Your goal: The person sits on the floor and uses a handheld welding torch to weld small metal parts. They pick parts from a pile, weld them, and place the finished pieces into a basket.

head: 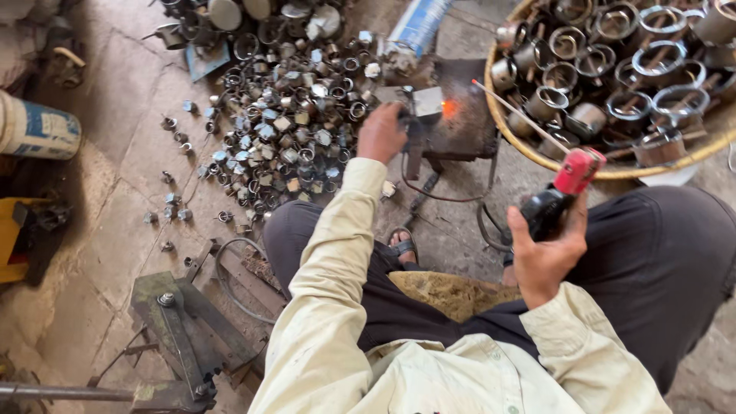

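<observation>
Red-tipped electrode holder [558,195] gripped in raised right hand [543,257], left hand [381,134] outstretched on dark plate [460,123]

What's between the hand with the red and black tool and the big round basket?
In the head view, a thin welding rod runs from the red-and-black holder in the right hand, slanting past the basket rim toward the glowing spot.

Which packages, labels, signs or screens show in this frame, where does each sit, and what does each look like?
Cylindrical container: far left on the floor, lying on its side, cream body with a blue printed label.
Blue and white printed pack: top centre, past the heap of metal fittings, long and tilted.
No signs or screens in view.
</observation>
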